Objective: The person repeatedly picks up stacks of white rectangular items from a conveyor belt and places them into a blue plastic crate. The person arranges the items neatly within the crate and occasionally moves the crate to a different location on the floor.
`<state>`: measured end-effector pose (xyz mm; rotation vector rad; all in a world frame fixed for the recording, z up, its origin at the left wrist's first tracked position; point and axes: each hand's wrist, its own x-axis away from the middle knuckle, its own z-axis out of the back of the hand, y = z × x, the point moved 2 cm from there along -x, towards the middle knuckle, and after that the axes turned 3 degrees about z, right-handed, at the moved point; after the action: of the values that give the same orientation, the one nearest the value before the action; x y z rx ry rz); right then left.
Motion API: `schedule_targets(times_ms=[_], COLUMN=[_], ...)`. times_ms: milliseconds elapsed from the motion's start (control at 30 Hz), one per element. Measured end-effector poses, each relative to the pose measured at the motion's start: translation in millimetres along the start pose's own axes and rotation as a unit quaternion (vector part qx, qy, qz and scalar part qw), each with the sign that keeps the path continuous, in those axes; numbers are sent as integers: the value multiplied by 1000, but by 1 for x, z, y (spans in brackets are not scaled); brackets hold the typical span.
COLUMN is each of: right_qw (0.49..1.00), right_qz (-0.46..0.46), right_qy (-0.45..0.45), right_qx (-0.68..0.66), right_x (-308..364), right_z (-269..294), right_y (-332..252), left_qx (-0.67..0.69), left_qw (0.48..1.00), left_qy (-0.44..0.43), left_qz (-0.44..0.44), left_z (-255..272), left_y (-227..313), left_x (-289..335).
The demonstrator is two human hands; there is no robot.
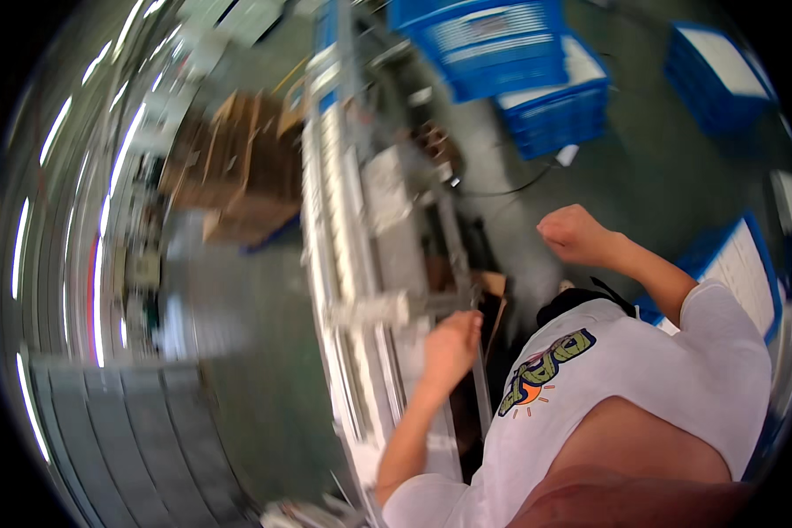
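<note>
My left hand (pixel 451 348) is closed in a loose fist, with nothing showing in it. It is held beside the inner edge of a long, pale conveyor line (pixel 354 273) with metal rails; whether it touches the frame I cannot tell. Just beyond this hand, a pale crossbar (pixel 370 310) spans the line. My right hand (pixel 577 234) is also curled into a fist, held out over the floor away from the line, and nothing is visible in it. Motion blurs much of the picture.
Blue plastic crates (pixel 554 106) stand ahead on the right, with another blue crate stack (pixel 717 79) farther right. A blue crate (pixel 739 273) with a white top is close by my right arm. Brown cartons (pixel 238 163) are piled beyond the line. A dark cable (pixel 510 190) crosses the floor.
</note>
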<state>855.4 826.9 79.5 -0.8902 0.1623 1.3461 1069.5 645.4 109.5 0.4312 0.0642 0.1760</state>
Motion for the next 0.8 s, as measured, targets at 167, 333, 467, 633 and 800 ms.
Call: schedule_targets(times_ms=[167, 333, 467, 633, 800], right_qw=[969, 905, 880, 892, 952], right_qz=[-219, -385, -431, -389, -222], right_qy=[28, 106, 123, 129, 54], right_qx=[110, 145, 154, 189, 204], right_x=[70, 127, 124, 93, 11], right_z=[113, 155, 184, 225, 268], right_y=[89, 122, 172, 270, 376], left_qx=[118, 156, 148, 130, 194], left_qw=[971, 952, 942, 940, 854], left_qy=[-164, -196, -233, -254, -308], left_qz=[-124, -178, -192, -186, -371], left_z=[-102, -159, -181, -220, -317], left_y=[88, 130, 137, 146, 213], left_x=[-175, -288, -373, -489, -611])
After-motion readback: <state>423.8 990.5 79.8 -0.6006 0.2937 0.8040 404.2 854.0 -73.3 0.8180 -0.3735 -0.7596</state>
